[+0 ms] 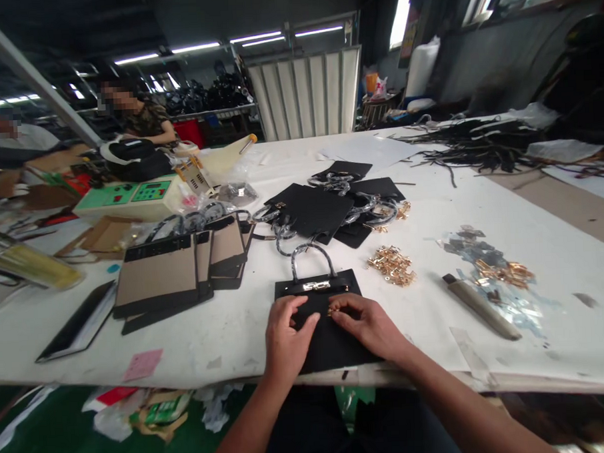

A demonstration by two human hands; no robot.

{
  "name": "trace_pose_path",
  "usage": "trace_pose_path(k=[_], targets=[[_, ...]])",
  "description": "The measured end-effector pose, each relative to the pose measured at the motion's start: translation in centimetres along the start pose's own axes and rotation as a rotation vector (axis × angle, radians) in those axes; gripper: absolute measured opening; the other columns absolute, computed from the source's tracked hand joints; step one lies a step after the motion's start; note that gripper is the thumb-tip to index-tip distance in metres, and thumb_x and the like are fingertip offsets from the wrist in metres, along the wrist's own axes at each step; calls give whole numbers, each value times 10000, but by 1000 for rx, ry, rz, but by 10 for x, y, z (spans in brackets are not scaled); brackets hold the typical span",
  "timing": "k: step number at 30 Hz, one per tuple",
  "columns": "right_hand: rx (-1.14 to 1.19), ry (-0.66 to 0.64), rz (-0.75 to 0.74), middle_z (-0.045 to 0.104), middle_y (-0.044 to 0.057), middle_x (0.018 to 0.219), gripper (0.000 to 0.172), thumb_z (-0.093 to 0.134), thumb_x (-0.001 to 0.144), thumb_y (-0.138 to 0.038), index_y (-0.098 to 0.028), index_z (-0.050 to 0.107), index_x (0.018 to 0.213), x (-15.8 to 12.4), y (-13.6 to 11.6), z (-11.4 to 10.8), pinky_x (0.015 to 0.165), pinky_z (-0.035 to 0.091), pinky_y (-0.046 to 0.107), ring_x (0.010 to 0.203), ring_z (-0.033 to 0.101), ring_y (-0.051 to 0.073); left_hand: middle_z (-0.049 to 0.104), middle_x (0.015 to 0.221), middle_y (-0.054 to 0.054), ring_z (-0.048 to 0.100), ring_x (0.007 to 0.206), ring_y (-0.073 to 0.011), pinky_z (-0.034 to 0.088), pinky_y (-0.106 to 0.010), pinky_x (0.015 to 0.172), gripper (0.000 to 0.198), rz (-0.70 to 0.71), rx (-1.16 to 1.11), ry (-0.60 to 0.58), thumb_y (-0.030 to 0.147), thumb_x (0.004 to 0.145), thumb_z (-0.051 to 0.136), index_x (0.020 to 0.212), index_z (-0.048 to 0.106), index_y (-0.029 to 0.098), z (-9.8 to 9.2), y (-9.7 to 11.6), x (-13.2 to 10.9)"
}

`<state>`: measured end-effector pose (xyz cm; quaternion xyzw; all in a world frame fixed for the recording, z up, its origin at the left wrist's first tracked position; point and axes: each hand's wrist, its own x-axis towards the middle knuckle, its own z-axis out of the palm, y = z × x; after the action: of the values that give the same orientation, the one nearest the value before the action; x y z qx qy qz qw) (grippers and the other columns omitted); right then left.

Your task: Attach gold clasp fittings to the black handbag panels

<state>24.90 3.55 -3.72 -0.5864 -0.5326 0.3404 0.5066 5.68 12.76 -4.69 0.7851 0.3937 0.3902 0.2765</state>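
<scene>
A black handbag panel (332,345) lies flat at the table's front edge, its plastic-wrapped handle (313,248) pointing away from me. A shiny metal clasp plate (317,286) sits across the strap near its top. My left hand (288,334) rests on the panel's left side, thumb and fingers apart, with nothing between them. On the right side, my right hand (363,320) pinches a small gold metal fitting (332,311) between thumb and fingers, just above the panel. A pile of small gold fittings (392,265) lies to the right of the panel.
Black panels with wrapped handles (311,209) are heaped beyond the work. Beige-faced panels (156,273) are stacked to the left, near a notebook (78,320). At right lie a grey-brown bar-like tool (483,309) and more gold pieces (507,273). A person (144,116) sits at far left.
</scene>
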Motion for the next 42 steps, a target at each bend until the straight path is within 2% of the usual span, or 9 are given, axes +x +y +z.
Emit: trace_pose_path(k=[3,6,11,16,19,22,28,35,42], targets=[[-14,-43,68,646,97,1346,232,695,900,-444,-224,765,930,17,-6,16,1019,479,449,1205,612,308,610,1289,-105,568,1205,-304,489,-446,1024,511,-42,206,124,300,807,745,1294,599,249,-20,-22,1],[189,-44,198,644,118,1340,323,693,886,-516,-201,756,925,33,-6,31,870,554,431,1082,667,307,600,1333,-156,528,1271,-345,428,-482,1099,689,-119,309,75,348,770,766,1391,524,173,-29,-37,8],[212,85,75,632,90,1376,290,713,894,-527,-239,752,885,40,1,41,1192,309,496,1450,397,308,663,1247,-165,554,1243,-358,452,-432,1017,745,-240,406,-95,461,773,747,1414,503,172,-25,-31,31],[221,79,0,591,93,1435,287,707,909,-526,-255,753,987,44,7,45,1223,269,477,1475,377,274,542,1441,-243,541,1303,-400,438,-436,993,913,-388,377,-112,526,736,757,1491,411,147,-14,-20,55],[285,135,-35,629,83,1387,283,694,924,-509,-247,739,1021,49,9,42,1228,266,466,1466,390,270,571,1412,-246,566,1266,-429,435,-455,973,878,-439,260,-56,604,688,787,1398,524,160,-9,-20,64],[222,157,-6,688,79,1280,325,659,941,-523,-241,715,1093,51,5,30,1138,396,458,1307,558,288,721,1155,-177,656,1108,-375,466,-415,901,655,-488,-10,-12,624,687,791,1157,674,183,-9,-22,68],[-369,54,-175,707,77,1245,317,540,1016,-438,-256,687,1231,59,-6,-9,1012,493,424,1130,662,272,728,741,-83,680,638,-225,532,-332,650,372,-776,-769,-198,421,672,826,865,720,121,-19,-18,71],[-727,-170,-358,714,84,1205,311,494,1043,-346,-279,676,1286,77,-7,-31,932,528,387,1082,667,263,738,740,-78,693,619,-207,563,-324,635,245,-819,-1021,-341,244,660,753,865,726,113,-19,-22,72],[-678,-278,-443,705,86,1199,344,558,1007,-294,-266,650,1337,88,-13,-43,932,520,377,1063,649,251,743,727,-97,699,633,-218,592,-339,645,191,-927,-1113,-435,254,670,737,812,728,126,-20,-24,73]])
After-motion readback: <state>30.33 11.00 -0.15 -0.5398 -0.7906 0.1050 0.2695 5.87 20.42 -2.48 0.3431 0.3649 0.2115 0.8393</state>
